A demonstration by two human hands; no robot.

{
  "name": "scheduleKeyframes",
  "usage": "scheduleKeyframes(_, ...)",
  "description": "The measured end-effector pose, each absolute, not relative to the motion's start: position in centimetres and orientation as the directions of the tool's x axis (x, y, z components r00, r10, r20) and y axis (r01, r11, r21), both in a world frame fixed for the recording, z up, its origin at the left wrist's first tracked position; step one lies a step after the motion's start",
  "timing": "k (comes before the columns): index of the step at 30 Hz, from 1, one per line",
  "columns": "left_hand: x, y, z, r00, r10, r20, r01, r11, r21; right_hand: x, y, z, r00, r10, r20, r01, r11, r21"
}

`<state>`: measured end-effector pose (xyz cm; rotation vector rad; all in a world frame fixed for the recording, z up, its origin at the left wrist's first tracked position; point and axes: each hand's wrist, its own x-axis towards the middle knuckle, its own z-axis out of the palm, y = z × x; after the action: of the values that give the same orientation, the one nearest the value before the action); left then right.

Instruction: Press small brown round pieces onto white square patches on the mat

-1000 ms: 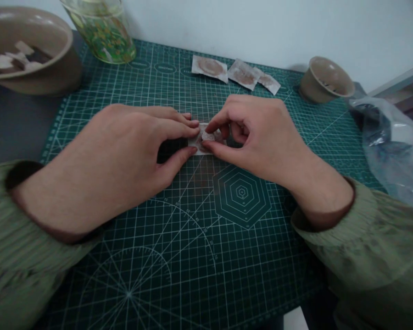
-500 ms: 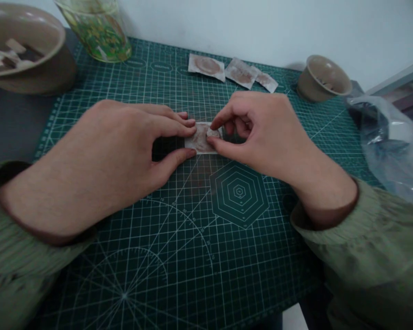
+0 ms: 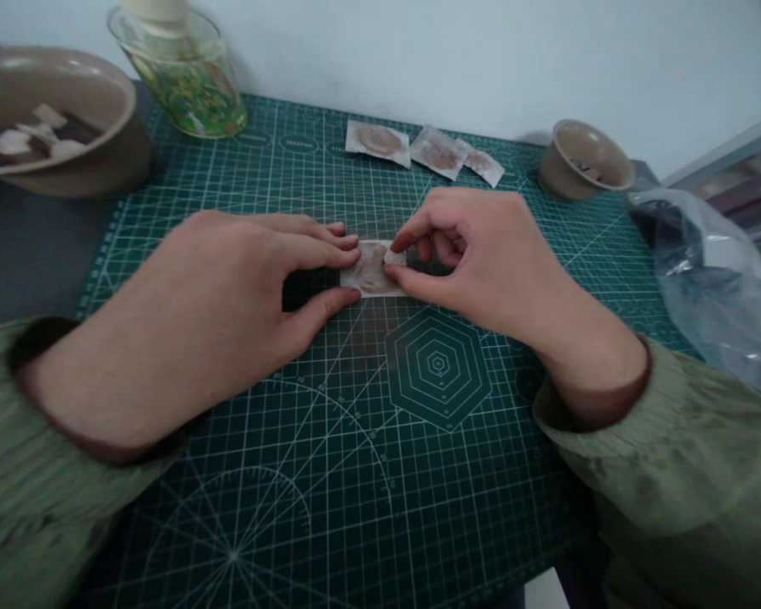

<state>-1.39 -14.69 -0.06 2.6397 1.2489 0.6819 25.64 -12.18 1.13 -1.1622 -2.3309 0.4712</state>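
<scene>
A small clear packet with a brown round patch [image 3: 371,269] lies on the green cutting mat [image 3: 330,440]. My left hand [image 3: 228,296] pins its left edge between thumb and fingertips. My right hand [image 3: 475,254] pinches a small white bit at the packet's right end between thumb and forefinger. Both sleeves are olive green. Part of the packet is hidden under the fingers.
Three similar packets [image 3: 418,150] lie at the mat's far edge. A large brown bowl [image 3: 57,127] with pale pieces sits far left, a glass jar [image 3: 183,76] beside it, a small brown cup [image 3: 583,156] far right, and a crumpled plastic bag [image 3: 716,279] at the right.
The view has shifted a little. My right fingers have drawn slightly to the right along the packet, showing more of the brown patch. My left hand keeps its hold.
</scene>
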Motion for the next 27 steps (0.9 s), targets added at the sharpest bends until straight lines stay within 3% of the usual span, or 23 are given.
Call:
scheduleKeyframes(10,-1.44,-14.59,-0.37,0.534,0.774,0.340,0.708,-0.630,0.321,25.84,-12.30,1.14,-0.486,0.834,0.262,0.665,0.547,-0.508)
scheduleKeyframes(14,-1.62,-14.67,-0.32,0.542,0.775,0.324,0.707,-0.629,0.323,25.95,-12.47,1.26,-0.539,0.803,0.253,0.578,0.571,-0.583)
scheduleKeyframes(17,-1.67,-14.71,-0.28,0.540,0.773,0.333,0.703,-0.632,0.325,25.85,-12.46,1.34,-0.504,0.808,0.304,0.617,0.583,-0.528)
scheduleKeyframes(22,-1.52,-14.54,-0.40,0.521,0.783,0.339,0.720,-0.617,0.317,25.89,-12.03,1.19,-0.562,0.800,0.209,0.597,0.567,-0.567)
scheduleKeyframes(27,-1.51,-14.61,-0.36,0.516,0.791,0.329,0.713,-0.609,0.348,26.05,-11.93,1.03,-0.508,0.800,0.320,0.625,0.597,-0.503)
